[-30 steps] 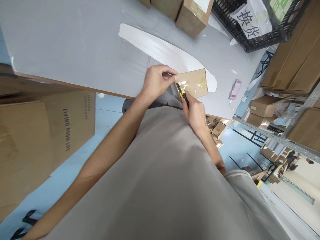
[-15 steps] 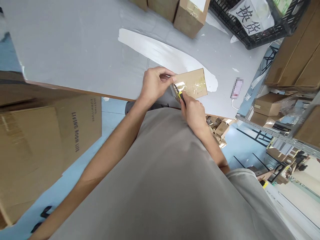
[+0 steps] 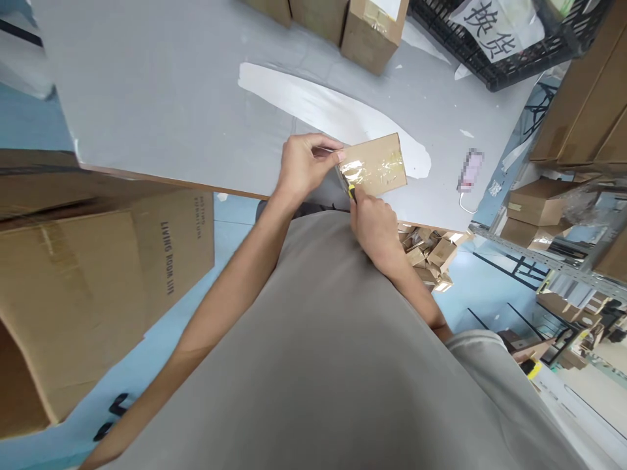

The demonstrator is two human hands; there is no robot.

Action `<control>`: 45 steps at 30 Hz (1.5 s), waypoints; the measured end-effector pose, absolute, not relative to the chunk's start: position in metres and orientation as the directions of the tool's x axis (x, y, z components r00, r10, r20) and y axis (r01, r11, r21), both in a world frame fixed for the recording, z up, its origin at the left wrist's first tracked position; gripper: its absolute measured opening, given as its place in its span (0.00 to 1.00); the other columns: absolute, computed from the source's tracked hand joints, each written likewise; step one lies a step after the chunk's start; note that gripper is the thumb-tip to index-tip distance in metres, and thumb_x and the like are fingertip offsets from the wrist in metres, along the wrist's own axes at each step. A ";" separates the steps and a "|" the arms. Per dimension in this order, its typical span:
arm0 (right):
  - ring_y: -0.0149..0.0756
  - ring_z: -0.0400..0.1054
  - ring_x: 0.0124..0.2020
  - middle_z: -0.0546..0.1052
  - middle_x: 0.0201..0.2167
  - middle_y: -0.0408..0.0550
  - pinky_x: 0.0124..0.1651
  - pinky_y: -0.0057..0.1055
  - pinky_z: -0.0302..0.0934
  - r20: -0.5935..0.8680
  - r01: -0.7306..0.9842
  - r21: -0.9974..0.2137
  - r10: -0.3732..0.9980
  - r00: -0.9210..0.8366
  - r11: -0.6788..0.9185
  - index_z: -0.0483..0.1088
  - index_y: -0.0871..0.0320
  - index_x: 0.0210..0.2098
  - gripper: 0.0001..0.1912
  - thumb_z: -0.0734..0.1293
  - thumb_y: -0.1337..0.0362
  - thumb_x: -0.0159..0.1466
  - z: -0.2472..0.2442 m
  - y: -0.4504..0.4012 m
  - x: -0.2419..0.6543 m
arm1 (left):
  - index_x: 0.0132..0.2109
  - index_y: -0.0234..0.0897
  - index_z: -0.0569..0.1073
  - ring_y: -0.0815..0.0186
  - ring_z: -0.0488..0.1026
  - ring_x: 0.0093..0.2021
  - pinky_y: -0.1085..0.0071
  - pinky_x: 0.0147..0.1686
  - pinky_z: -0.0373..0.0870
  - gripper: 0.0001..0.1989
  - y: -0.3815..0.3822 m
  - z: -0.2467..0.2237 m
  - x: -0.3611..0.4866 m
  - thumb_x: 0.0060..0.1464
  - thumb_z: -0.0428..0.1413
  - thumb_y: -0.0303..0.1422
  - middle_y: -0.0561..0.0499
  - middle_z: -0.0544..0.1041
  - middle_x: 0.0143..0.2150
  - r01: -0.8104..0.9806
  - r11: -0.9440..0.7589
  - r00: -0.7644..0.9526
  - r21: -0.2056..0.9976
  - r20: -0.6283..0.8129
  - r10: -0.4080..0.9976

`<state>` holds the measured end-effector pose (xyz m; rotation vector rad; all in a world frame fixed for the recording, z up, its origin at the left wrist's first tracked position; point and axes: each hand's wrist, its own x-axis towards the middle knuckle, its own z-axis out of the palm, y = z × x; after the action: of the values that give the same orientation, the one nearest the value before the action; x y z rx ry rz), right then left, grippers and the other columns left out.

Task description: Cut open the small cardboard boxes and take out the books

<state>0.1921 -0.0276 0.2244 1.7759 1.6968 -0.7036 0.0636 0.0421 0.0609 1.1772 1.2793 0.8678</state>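
A small brown cardboard box (image 3: pixel 379 163) with shiny clear tape is held above the near part of the grey table (image 3: pixel 161 98). My left hand (image 3: pixel 302 164) pinches its left corner between thumb and fingers. My right hand (image 3: pixel 376 225) is closed around a yellow and black cutter (image 3: pixel 352 192), whose tip is at the box's lower left edge; most of the handle is hidden in the fingers. Beneath and behind the box, a long white patch (image 3: pixel 313 98) shows on the table surface.
Brown boxes (image 3: pixel 371 39) stand at the table's far side beside a black crate (image 3: pixel 504 72) with a marked bag. A pink tag (image 3: pixel 471 171) lies at right. Large cartons (image 3: pixel 93 274) are at lower left, shelving (image 3: pixel 563 261) at right.
My right hand and the cutter have shifted slightly left and down along the box's edge, with less of the cutter showing. The view has turned a little; my left hand keeps its hold.
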 end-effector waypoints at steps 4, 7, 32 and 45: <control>0.47 0.84 0.52 0.86 0.53 0.61 0.52 0.35 0.74 -0.710 0.998 0.064 0.701 0.066 -0.029 0.68 0.60 0.73 0.23 0.53 0.67 0.85 0.230 -0.037 0.197 | 0.42 0.44 0.86 0.53 0.87 0.49 0.53 0.54 0.88 0.05 0.041 0.060 0.064 0.60 0.70 0.37 0.49 0.90 0.45 0.154 0.236 0.115 0.960 -0.254 0.960; 0.48 0.84 0.52 0.87 0.53 0.61 0.52 0.35 0.74 -0.711 0.997 0.067 0.699 0.073 -0.035 0.67 0.59 0.74 0.23 0.53 0.67 0.85 0.230 -0.042 0.200 | 0.42 0.43 0.86 0.55 0.87 0.48 0.56 0.52 0.88 0.06 0.041 0.063 0.065 0.60 0.71 0.37 0.49 0.90 0.44 0.167 0.231 0.104 0.959 -0.250 0.963; 0.50 0.84 0.55 0.87 0.53 0.65 0.55 0.38 0.77 -0.729 0.993 -0.106 0.684 -0.039 -0.056 0.70 0.63 0.70 0.22 0.54 0.69 0.83 0.230 -0.057 0.214 | 0.44 0.45 0.85 0.58 0.85 0.41 0.61 0.45 0.84 0.15 0.028 0.060 0.067 0.61 0.71 0.50 0.48 0.90 0.46 0.353 0.214 0.012 0.911 -0.233 0.972; 0.52 0.83 0.57 0.86 0.56 0.65 0.59 0.42 0.75 -0.704 0.990 -0.122 0.709 -0.037 -0.069 0.71 0.62 0.71 0.22 0.55 0.66 0.84 0.223 -0.044 0.214 | 0.47 0.41 0.85 0.59 0.86 0.42 0.64 0.44 0.83 0.13 0.022 0.063 0.067 0.61 0.70 0.44 0.46 0.89 0.48 0.344 0.237 0.014 0.909 -0.257 0.966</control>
<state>0.2136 -0.0443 0.2232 1.8194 1.7856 -0.8820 0.0666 0.0222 0.0627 1.2832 1.5196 0.7905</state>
